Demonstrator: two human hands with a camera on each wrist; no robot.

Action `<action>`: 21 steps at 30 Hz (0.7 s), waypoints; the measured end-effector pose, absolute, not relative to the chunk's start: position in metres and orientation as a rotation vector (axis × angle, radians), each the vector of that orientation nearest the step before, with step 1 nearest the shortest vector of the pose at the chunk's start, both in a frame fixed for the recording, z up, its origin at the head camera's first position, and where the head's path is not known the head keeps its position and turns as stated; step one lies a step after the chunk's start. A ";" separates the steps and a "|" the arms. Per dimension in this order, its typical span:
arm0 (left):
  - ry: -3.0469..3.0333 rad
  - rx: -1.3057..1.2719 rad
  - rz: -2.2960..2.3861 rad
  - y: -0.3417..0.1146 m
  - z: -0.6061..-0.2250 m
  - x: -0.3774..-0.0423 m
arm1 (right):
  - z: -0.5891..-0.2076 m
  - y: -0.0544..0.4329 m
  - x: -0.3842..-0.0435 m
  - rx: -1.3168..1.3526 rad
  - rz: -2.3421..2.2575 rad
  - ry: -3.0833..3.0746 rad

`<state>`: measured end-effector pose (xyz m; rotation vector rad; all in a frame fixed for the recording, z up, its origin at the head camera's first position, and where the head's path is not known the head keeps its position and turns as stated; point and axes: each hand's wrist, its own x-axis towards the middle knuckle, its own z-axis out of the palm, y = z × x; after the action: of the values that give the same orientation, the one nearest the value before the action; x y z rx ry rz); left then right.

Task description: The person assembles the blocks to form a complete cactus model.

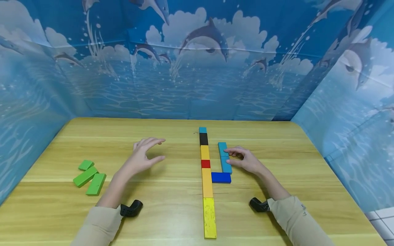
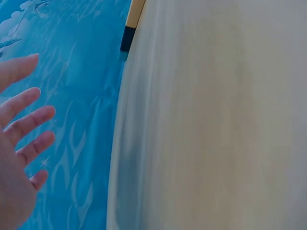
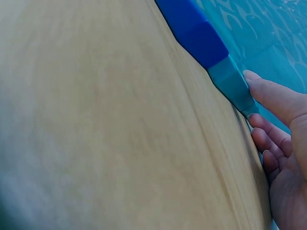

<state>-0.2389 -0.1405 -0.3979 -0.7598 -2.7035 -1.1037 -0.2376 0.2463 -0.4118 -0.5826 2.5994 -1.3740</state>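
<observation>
Over the left-centre of the table my left hand [image 1: 143, 157] hovers with fingers extended and thumb apart, holding nothing. My right hand [image 1: 244, 160] is at the right edge of two light-blue blocks [image 1: 226, 167] laid end to end. Its thumb and fingertips meet that edge from the same side, the fingers bent lightly. A dark-blue block [image 1: 221, 177] lies crosswise at their near end, reaching a long straight row. From far to near, the row has a light-blue piece [image 1: 202, 130], black block [image 1: 203, 139], yellow-orange block [image 1: 204, 152], red block [image 1: 205, 164], orange section [image 1: 207, 184] and yellow block [image 1: 210, 218].
Three green blocks [image 1: 96, 184] lie in a loose cluster left of my left forearm. Black wrist devices [image 1: 131, 208] stick out from both sleeves. A dolphin-print curtain [image 1: 191, 95] closes off the back and sides of the wooden table [image 1: 172, 218].
</observation>
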 end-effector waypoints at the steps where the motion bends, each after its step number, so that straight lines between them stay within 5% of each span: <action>1: -2.704 -0.764 -1.090 -0.144 -0.398 -0.236 | -0.412 0.246 -0.237 -0.582 -1.376 2.600; 21: -2.701 -0.688 -0.965 -0.229 -0.401 -0.180 | -0.413 0.246 -0.239 -0.584 -1.378 2.609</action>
<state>-0.1804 -0.2288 -0.4014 -0.6882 -2.7011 -0.9647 -0.2387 0.2459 -0.4129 -0.5841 2.6093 -1.3784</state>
